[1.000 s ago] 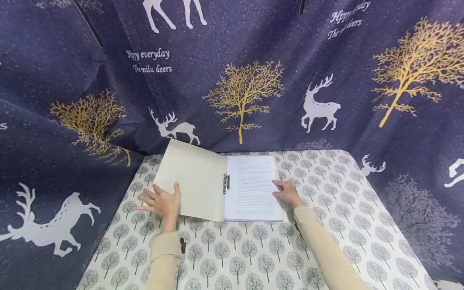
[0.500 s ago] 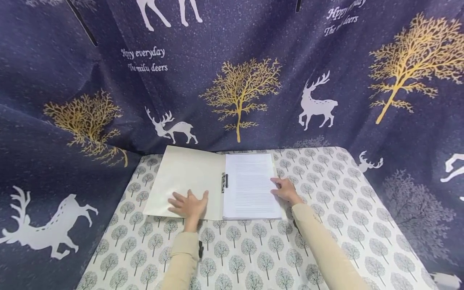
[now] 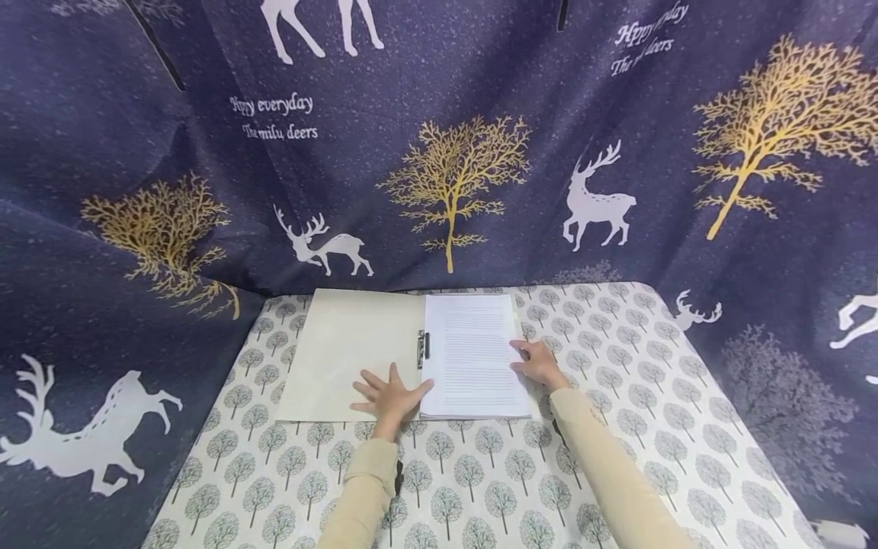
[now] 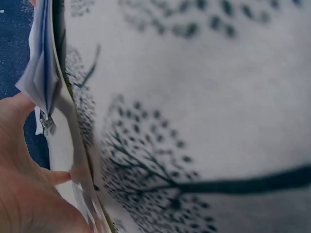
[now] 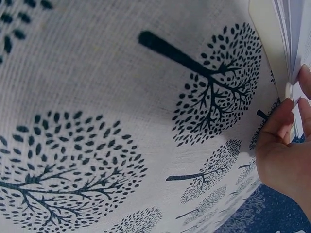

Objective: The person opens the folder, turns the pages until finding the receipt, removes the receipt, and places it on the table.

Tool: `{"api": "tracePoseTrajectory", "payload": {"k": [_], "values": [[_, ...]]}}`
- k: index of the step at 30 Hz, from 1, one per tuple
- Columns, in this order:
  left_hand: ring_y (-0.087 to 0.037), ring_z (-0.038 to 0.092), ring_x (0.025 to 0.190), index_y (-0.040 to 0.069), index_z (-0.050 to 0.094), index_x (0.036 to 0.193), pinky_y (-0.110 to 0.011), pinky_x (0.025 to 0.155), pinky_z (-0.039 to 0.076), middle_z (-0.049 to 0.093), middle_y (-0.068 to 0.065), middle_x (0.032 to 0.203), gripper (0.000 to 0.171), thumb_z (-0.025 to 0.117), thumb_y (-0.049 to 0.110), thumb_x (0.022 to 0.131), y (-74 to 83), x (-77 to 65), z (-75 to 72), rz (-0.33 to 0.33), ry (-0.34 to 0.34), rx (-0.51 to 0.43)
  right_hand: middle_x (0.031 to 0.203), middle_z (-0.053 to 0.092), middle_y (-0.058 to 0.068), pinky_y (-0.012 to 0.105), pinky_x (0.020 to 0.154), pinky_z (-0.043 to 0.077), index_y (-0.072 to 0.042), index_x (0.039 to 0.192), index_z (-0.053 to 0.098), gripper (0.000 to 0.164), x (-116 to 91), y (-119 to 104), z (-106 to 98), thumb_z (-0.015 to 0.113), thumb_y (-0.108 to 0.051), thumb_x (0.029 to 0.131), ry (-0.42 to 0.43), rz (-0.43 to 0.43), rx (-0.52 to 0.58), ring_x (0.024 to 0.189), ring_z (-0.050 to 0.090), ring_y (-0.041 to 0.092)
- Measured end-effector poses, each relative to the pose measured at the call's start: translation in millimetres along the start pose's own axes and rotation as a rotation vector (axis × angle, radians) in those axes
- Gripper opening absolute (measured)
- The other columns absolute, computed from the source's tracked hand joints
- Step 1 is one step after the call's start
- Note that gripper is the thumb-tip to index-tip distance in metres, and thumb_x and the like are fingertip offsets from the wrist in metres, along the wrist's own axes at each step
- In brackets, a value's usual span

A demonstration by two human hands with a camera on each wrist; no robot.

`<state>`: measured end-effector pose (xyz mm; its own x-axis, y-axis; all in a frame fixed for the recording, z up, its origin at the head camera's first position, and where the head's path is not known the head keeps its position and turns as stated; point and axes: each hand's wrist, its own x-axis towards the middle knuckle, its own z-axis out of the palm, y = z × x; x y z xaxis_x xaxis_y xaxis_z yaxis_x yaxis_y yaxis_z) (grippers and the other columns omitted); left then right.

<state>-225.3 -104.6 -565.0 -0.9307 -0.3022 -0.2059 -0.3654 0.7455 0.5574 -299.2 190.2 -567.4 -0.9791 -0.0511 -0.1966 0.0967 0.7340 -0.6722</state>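
Note:
An open cream file folder point(image 3: 336, 343) lies flat, its cover spread to the left. On its right half sits a stack of printed papers point(image 3: 473, 358), beside a metal lever clip point(image 3: 422, 347) at the spine. My left hand point(image 3: 391, 396) rests on the cover's lower right part, fingers spread, with the thumb reaching the papers' left edge. In the left wrist view, a finger touches the folder and the thumb meets the stack. My right hand point(image 3: 542, 364) touches the stack's right edge, thumb and index finger apart. Pages point(image 5: 294, 48) fan slightly beside its fingertips in the right wrist view.
A white tree-print cloth point(image 3: 466, 488) covers the table beneath the folder. A dark blue deer-print curtain point(image 3: 384, 152) hangs behind and at both sides. A small white object point(image 3: 840, 532) shows at the lower right, its kind unclear.
The cover has come down from a raised slant to lie flat. My left hand has moved right from the cover's outer edge toward the spine. My right hand stays at the papers' edge.

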Motion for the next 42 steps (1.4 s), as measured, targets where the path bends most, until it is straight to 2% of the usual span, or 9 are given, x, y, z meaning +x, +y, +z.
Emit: {"api": "tracePoseTrajectory", "payload": {"k": [5, 11, 14, 21, 27, 31, 36, 40, 42], "values": [[-0.059, -0.028, 0.138, 0.018, 0.017, 0.157, -0.079, 0.098, -0.025, -0.027, -0.036, 0.153, 0.11, 0.071, 0.065, 0.073, -8.5, -0.3, 4.0, 0.018, -0.03, -0.076, 0.126, 0.051, 0.023, 0.055, 0.108, 0.037, -0.01, 0.141, 0.051, 0.06, -1, 2, 0, 0.07, -0.014, 0.084, -0.023, 0.003, 0.012, 0.115, 0.046, 0.034], [-0.055, -0.033, 0.138, 0.021, 0.015, 0.158, -0.076, 0.098, -0.029, -0.03, -0.032, 0.154, 0.112, 0.074, 0.063, 0.072, -9.1, -0.2, 6.3, 0.028, -0.022, -0.145, 0.137, 0.048, 0.026, 0.058, 0.11, 0.036, -0.009, 0.142, 0.05, 0.06, 2, 2, -1, 0.069, -0.014, 0.085, -0.041, 0.009, 0.043, 0.123, 0.046, 0.038], [-0.055, -0.033, 0.138, 0.022, 0.014, 0.158, -0.075, 0.097, -0.03, -0.031, -0.032, 0.154, 0.113, 0.074, 0.063, 0.071, -7.9, 2.2, 8.2, 0.031, -0.013, -0.15, 0.139, 0.048, 0.026, 0.056, 0.109, 0.038, -0.009, 0.143, 0.049, 0.06, 5, 2, -3, 0.068, -0.014, 0.086, -0.043, 0.012, 0.044, 0.123, 0.047, 0.039], [-0.053, -0.036, 0.138, 0.023, 0.013, 0.158, -0.073, 0.096, -0.033, -0.032, -0.03, 0.154, 0.113, 0.073, 0.064, 0.071, -7.0, 5.8, 10.5, 0.028, -0.006, -0.152, 0.149, 0.04, 0.027, 0.058, 0.116, 0.03, -0.01, 0.143, 0.048, 0.06, 6, 0, -5, 0.068, -0.013, 0.086, -0.047, 0.026, 0.077, 0.137, 0.039, 0.043], [-0.053, -0.035, 0.138, 0.021, 0.015, 0.158, -0.074, 0.096, -0.033, -0.032, -0.03, 0.154, 0.113, 0.074, 0.062, 0.071, -8.0, 6.4, 13.1, 0.03, 0.008, -0.152, 0.143, 0.046, 0.028, 0.056, 0.113, 0.034, -0.007, 0.142, 0.049, 0.062, 7, 2, -6, 0.069, -0.009, 0.083, -0.042, 0.0, 0.113, 0.129, 0.045, 0.042], [-0.053, -0.034, 0.139, 0.019, 0.016, 0.158, -0.075, 0.097, -0.031, -0.03, -0.031, 0.154, 0.112, 0.074, 0.06, 0.071, -5.0, 6.7, 10.9, 0.041, 0.015, -0.16, 0.141, 0.048, 0.028, 0.055, 0.112, 0.036, -0.006, 0.142, 0.049, 0.062, 11, 3, -8, 0.069, -0.01, 0.084, -0.052, -0.018, 0.092, 0.125, 0.047, 0.04], [-0.053, -0.034, 0.139, 0.02, 0.014, 0.158, -0.075, 0.098, -0.031, -0.03, -0.031, 0.154, 0.112, 0.074, 0.061, 0.071, -3.9, 8.8, 9.3, 0.044, 0.018, -0.165, 0.143, 0.046, 0.029, 0.055, 0.113, 0.036, -0.003, 0.142, 0.048, 0.062, 13, 1, -13, 0.069, -0.011, 0.084, -0.077, -0.059, 0.099, 0.128, 0.046, 0.043], [-0.052, -0.034, 0.139, 0.02, 0.015, 0.158, -0.074, 0.097, -0.032, -0.03, -0.03, 0.155, 0.114, 0.074, 0.064, 0.07, -6.4, 4.9, 9.6, 0.042, 0.025, -0.17, 0.141, 0.048, 0.029, 0.054, 0.111, 0.039, -0.003, 0.143, 0.045, 0.062, 14, 3, -14, 0.068, -0.014, 0.087, -0.107, -0.047, 0.101, 0.126, 0.047, 0.043], [-0.053, -0.034, 0.138, 0.02, 0.016, 0.158, -0.074, 0.096, -0.033, -0.031, -0.031, 0.154, 0.117, 0.072, 0.07, 0.068, -7.3, 2.9, 11.0, 0.061, 0.032, -0.18, 0.14, 0.049, 0.03, 0.054, 0.11, 0.04, -0.001, 0.143, 0.045, 0.061, 15, 4, -14, 0.067, -0.015, 0.088, -0.093, -0.035, 0.1, 0.127, 0.048, 0.043]]}}
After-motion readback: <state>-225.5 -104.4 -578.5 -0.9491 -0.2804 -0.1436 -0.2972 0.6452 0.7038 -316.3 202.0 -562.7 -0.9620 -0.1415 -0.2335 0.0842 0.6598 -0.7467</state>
